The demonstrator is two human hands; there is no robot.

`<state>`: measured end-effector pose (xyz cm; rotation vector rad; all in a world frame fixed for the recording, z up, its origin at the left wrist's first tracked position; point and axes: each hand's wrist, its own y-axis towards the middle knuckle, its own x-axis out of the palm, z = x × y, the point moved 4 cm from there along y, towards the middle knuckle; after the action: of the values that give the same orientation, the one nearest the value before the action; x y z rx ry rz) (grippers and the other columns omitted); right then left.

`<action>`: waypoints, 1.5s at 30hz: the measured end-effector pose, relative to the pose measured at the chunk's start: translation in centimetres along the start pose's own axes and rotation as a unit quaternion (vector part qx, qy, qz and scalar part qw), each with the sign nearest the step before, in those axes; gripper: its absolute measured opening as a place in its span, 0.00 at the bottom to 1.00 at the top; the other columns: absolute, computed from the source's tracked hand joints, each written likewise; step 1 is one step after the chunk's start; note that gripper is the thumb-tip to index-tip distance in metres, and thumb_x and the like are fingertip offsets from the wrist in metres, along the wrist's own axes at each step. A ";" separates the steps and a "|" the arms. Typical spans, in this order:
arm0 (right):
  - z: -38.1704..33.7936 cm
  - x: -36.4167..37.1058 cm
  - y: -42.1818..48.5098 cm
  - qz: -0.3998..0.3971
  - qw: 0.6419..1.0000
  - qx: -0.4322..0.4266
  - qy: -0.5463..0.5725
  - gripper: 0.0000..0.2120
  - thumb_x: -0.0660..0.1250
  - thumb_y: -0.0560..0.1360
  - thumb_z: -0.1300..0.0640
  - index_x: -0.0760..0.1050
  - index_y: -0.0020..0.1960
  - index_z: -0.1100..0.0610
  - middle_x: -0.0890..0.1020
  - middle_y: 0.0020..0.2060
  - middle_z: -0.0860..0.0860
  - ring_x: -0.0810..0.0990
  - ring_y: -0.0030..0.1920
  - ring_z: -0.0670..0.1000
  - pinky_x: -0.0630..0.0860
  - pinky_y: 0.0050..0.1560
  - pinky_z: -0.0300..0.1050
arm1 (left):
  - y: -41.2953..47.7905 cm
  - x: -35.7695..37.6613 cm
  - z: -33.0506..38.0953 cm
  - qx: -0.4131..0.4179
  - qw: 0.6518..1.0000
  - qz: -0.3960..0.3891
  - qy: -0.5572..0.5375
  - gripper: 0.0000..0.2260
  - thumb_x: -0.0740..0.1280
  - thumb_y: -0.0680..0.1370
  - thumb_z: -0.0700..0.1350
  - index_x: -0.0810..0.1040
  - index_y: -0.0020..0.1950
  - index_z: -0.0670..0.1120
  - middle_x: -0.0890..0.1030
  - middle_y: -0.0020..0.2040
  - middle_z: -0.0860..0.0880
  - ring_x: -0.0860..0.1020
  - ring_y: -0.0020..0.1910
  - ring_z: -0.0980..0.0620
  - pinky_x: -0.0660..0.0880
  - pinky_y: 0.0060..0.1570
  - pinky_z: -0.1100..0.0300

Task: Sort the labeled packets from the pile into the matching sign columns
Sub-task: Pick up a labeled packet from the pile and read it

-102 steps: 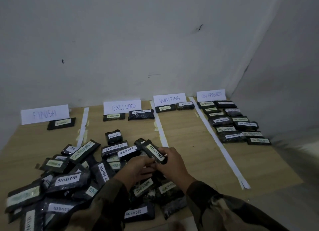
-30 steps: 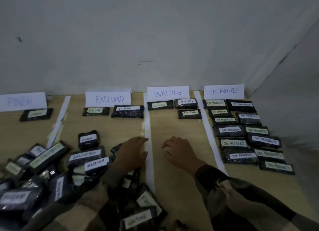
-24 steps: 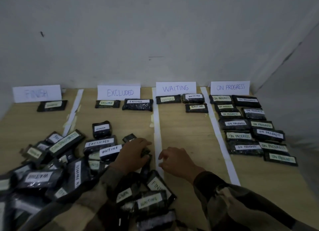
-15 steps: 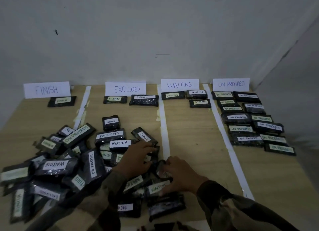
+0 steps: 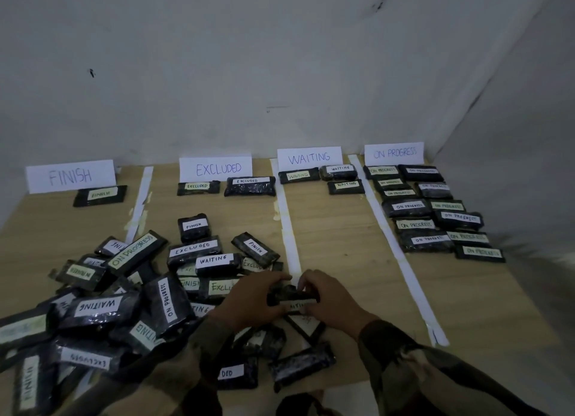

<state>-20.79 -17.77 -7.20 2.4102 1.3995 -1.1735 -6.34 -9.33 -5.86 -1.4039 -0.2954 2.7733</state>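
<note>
Packets (image 5: 214,260) of glossy black plastic, each with a white or pale green handwritten label, lie in a loose pile (image 5: 102,310) on the near left of the tan wooden tabletop (image 5: 342,260). Their labels face every way, so each must be lifted and turned to be read. One black packet (image 5: 291,295) is raised at the pile's right edge, just beside the white paper strip (image 5: 289,229) that separates EXCLUDED from WAITING. The left hand (image 5: 249,302) pinches its left end and the right hand (image 5: 331,303) its right end, fingers curled round it, probably to bring its label into view. Letters just below the fingers look like part of WAITING, but I cannot tell which packet bears them. If they are its own, it belongs under the white paper WAITING sign (image 5: 309,158), where three sorted packets (image 5: 346,187) lie close to the card.
</note>
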 end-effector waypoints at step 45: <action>5.9 -14.0 23.9 0.078 0.932 -0.066 -0.347 0.28 0.66 0.73 0.42 0.66 0.69 0.53 0.71 0.63 0.51 0.67 0.65 0.54 0.63 0.65 0.52 | 17.3 -1.5 -4.7 -0.160 0.972 0.142 0.101 0.26 0.64 0.76 0.52 0.63 0.72 0.49 0.66 0.71 0.48 0.63 0.71 0.49 0.60 0.70 0.52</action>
<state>-9.30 -43.58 -8.26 1.6990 0.9924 -1.6006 -0.47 -25.72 -10.43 -1.9271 -0.6023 2.8606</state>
